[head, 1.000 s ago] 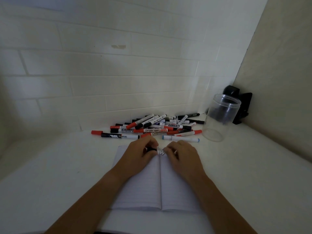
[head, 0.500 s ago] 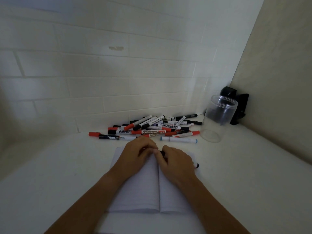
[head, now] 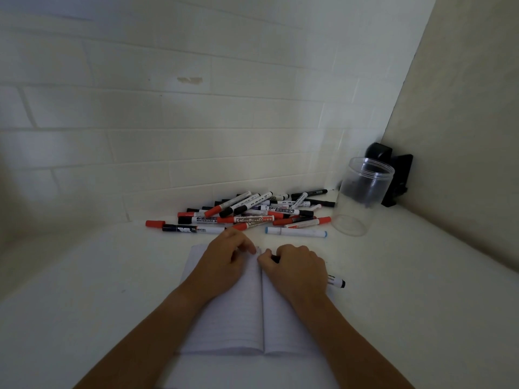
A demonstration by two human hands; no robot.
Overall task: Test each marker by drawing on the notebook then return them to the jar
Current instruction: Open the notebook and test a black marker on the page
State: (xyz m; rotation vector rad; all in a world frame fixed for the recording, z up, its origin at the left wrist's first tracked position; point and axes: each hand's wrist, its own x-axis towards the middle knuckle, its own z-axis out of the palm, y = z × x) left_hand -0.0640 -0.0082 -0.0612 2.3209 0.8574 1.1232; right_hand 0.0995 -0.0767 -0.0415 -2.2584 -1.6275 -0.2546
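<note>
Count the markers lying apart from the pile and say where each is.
2: the blue-capped marker lies just in front of the pile, left of the jar; the black-capped marker sticks out from under the right hand. Others may be hidden.

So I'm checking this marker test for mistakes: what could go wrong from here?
The right hand grips a marker over the notebook. Its tip is hidden, so a stray mark on the page or fingers is possible. The left hand seems to pinch something small, perhaps the cap, which could get lost in the pile. The jar stands near the corner; a hasty reach might tip it.
</note>
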